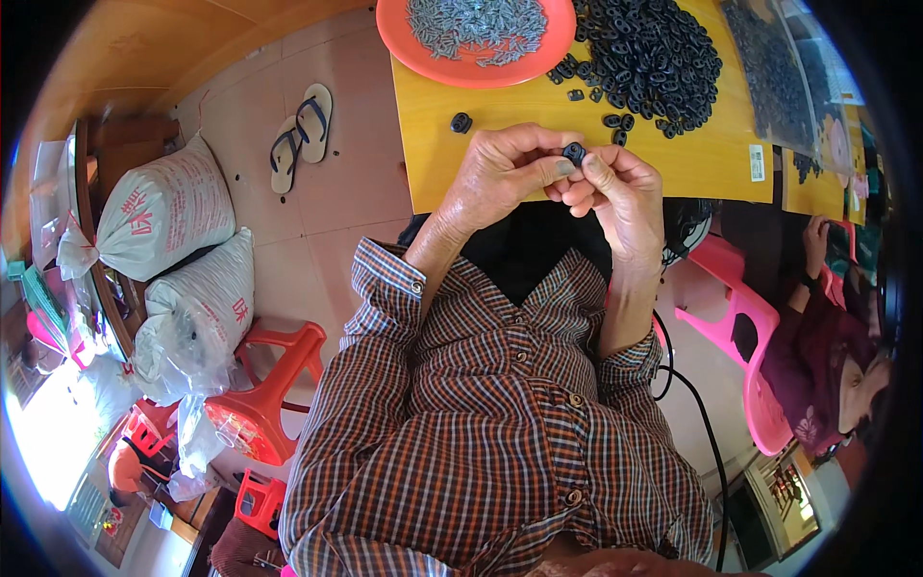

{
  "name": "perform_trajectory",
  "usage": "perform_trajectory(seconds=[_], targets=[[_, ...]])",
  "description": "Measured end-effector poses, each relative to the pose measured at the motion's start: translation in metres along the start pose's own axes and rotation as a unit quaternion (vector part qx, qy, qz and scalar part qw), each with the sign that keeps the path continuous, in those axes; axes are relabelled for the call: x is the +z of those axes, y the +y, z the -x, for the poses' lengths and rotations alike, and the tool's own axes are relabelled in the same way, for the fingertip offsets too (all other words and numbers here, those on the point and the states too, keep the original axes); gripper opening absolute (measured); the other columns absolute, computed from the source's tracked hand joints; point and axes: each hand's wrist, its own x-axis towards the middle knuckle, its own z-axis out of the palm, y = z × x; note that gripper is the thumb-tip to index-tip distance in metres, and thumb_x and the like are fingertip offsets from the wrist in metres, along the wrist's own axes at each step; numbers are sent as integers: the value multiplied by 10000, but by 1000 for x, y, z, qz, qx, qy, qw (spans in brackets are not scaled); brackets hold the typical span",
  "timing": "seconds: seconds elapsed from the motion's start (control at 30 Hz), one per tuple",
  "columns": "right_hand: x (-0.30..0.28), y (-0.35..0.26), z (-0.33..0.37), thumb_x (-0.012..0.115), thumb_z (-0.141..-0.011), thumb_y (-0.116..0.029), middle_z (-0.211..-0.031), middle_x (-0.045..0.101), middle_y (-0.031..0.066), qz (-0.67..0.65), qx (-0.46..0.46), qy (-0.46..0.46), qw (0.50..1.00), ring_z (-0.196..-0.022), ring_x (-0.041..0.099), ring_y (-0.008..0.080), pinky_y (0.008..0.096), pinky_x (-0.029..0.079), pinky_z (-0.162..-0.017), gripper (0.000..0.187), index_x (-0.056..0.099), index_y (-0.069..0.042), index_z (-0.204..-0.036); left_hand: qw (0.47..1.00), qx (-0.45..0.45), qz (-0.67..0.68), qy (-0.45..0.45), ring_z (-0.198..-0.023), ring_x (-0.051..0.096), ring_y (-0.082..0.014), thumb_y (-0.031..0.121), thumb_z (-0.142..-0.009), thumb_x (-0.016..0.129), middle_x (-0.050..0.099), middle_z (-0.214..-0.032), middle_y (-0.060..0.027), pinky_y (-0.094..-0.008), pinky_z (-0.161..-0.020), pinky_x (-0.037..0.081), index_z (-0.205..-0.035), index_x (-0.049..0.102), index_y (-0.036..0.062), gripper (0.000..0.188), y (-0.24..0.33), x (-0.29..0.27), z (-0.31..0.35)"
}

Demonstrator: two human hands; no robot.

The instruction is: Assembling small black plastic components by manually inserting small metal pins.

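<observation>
Over the table's near edge, my left hand and my right hand meet, fingers closed. Between their thumbs and forefingers they pinch a small black plastic piece with a round hole, its lower part hidden by the fingertips. A similar loose black piece lies on the yellow table left of my hands. Beyond them, a big pile of such black pieces covers the far part of the table, with several strays at its near side.
At the far left table corner stands a red plate of small silvery metal pieces. Sandals and white sacks lie left, by a red stool. Another person sits right, near a pink chair.
</observation>
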Motion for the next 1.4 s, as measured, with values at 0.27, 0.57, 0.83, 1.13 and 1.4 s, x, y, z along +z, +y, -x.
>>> perform_trajectory(seconds=[0.27, 0.57, 0.83, 1.13, 1.4], targets=[[2, 3, 0, 591, -931, -138, -702, 654, 87, 6, -14, -5, 1000, -536, 593, 107, 190, 474, -496, 175, 611, 36, -918, 1000, 19, -2, 15, -726, 636, -98, 11, -888, 618, 663, -905, -55, -237, -668, 556, -1159, 606, -26, 274, 0, 0, 2], [7, 4, 3, 614, -912, -167, -751, 630, 51, 27, 0, 9, 1000, -519, 563, 77, 177, 425, -460, 181, 601, 10, -870, 983, 98, -149, 36, -719, 640, -103, 8, -854, 648, 650, -872, -55, -250, -658, 556, -1120, 617, -23, 270, -2, -2, 3], [16, 5, 7, 632, -894, -148, -764, 630, 40, 130, -16, 49, 990, -540, 581, 82, 181, 413, -465, 154, 618, 4, -903, 743, 308, -567, 179, -792, 613, -260, 112, -673, 783, 597, -895, -70, -349, -665, 525, -896, 675, 48, 256, 19, -32, -2], [7, 16, 0, 656, -854, -27, -724, 618, 15, 278, -176, 129, 935, -555, 540, 36, 179, 433, -485, 76, 640, 22, -911, 715, 300, -592, 220, -826, 586, -259, 51, -637, 755, 581, -905, -56, -368, -704, 508, -900, 681, 57, 273, 20, -42, -4], [8, 7, -19, 673, -831, -6, -775, 582, 23, 395, -317, 187, 842, -610, 541, 60, 218, 442, -533, 95, 662, 0, -925, 700, 318, -595, 235, -800, 550, -268, -8, -628, 694, 536, -881, -65, -376, -672, 497, -857, 658, 46, 239, 17, -45, -6]])
